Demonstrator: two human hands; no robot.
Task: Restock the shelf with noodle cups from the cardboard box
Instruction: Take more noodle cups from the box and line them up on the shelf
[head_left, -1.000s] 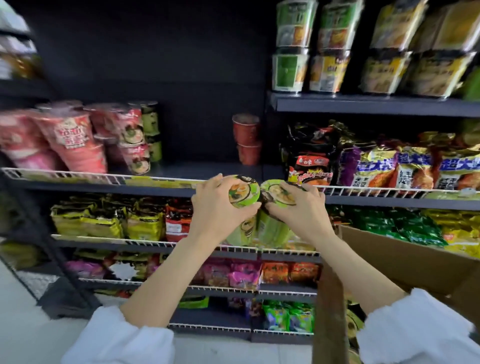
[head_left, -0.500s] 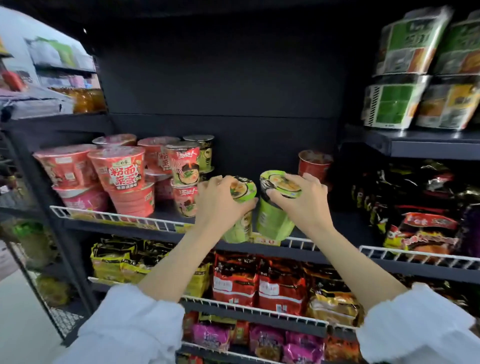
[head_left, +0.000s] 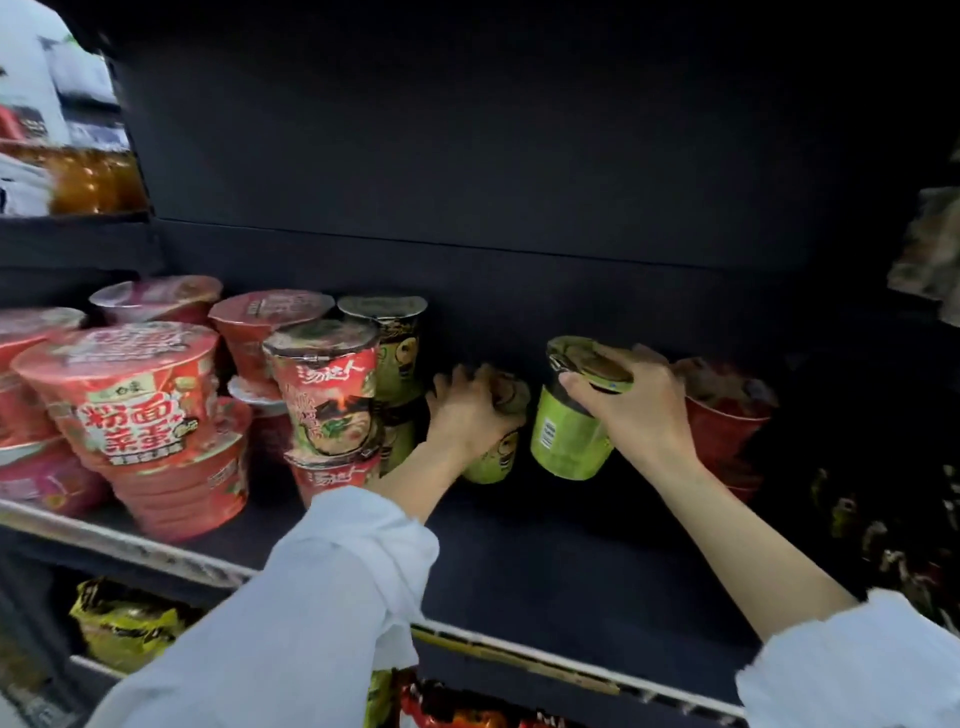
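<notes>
Both my hands reach deep over the dark shelf (head_left: 545, 561), each with a green noodle cup. My left hand (head_left: 467, 410) grips the top of one green cup (head_left: 493, 462), which stands close to the stacked green cups (head_left: 397, 364) at the back. My right hand (head_left: 634, 410) grips the lid rim of a second green cup (head_left: 566, 441), tilted a little to the left, just left of a red cup stack (head_left: 727, 426). The cardboard box is out of view.
Red and pink noodle cups (head_left: 140, 410) crowd the shelf's left half, with a taller red cup stack (head_left: 330, 400) beside my left arm. A white wire rail (head_left: 519, 644) runs along the shelf front. Snack bags lie below and at the far right.
Both hands have carried the green cups from in front of the shelf rail up and inward to the back of the shelf. The view has moved closer.
</notes>
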